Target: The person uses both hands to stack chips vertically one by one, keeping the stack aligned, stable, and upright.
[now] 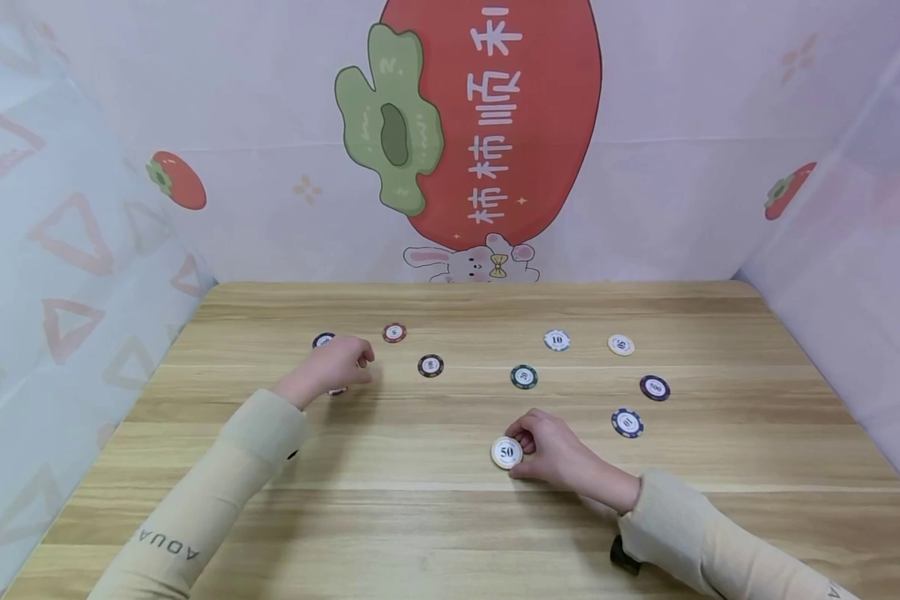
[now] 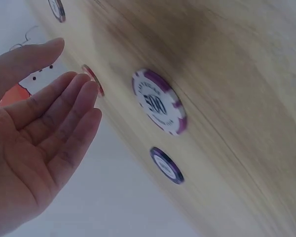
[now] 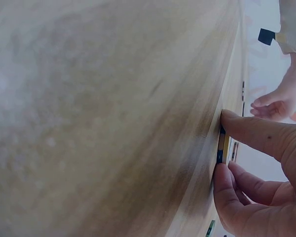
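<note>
My right hand (image 1: 558,450) pinches a white poker chip (image 1: 506,452) marked 50 by its rim, low over the wooden table. In the right wrist view, thumb and fingers grip opposite sides of its edge, where dark and yellowish bands show. My left hand (image 1: 333,367) hovers at the left with nothing in its loosely bent fingers. Near it lie a dark purple chip (image 1: 323,339) and a white-and-purple 500 chip (image 2: 159,102), the latter mostly hidden by the hand in the head view. A red chip (image 1: 394,332) marked 5 lies just beyond the left hand.
A black 100 chip (image 1: 431,365) and a green 20 chip (image 1: 524,377) lie mid-table. Further right are a light blue 10 chip (image 1: 557,340), another white 50 chip (image 1: 621,345), a purple 500 chip (image 1: 655,387) and a blue 10 chip (image 1: 627,422). Printed cloth surrounds the table (image 1: 420,533).
</note>
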{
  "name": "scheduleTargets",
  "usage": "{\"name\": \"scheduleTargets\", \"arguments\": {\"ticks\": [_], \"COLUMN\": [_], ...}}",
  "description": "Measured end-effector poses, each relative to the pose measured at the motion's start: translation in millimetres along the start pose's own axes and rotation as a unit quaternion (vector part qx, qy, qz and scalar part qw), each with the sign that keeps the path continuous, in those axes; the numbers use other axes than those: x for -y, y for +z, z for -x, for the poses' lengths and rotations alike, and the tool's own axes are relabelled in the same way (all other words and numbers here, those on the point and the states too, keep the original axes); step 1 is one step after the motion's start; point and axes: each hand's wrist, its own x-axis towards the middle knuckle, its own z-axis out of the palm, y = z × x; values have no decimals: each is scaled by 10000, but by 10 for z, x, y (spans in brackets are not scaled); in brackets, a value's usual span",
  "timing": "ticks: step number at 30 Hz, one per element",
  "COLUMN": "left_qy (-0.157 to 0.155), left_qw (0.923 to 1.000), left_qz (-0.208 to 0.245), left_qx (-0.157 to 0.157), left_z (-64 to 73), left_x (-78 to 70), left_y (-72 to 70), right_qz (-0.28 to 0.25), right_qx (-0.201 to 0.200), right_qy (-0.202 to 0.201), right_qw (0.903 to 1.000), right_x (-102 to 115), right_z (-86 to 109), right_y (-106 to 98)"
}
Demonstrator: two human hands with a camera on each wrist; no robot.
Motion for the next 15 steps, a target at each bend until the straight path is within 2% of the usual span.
{"name": "scheduleTargets", "arguments": {"ticks": [7, 15], "left_qy": [-66, -464], "left_qw": [9999, 9986], "left_qz": [-121, -234], "left_qx": [-83, -7], "left_z": [29, 59], "left_x": [149, 290], "left_y": [0, 10], "right_qz": [-27, -38], "right_qx": [-13, -9], "right_qy": [7, -134], "right_qw": [10000, 9999], "right_x": [-5, -3], "right_z": [5, 11], "right_y": [4, -13]}}
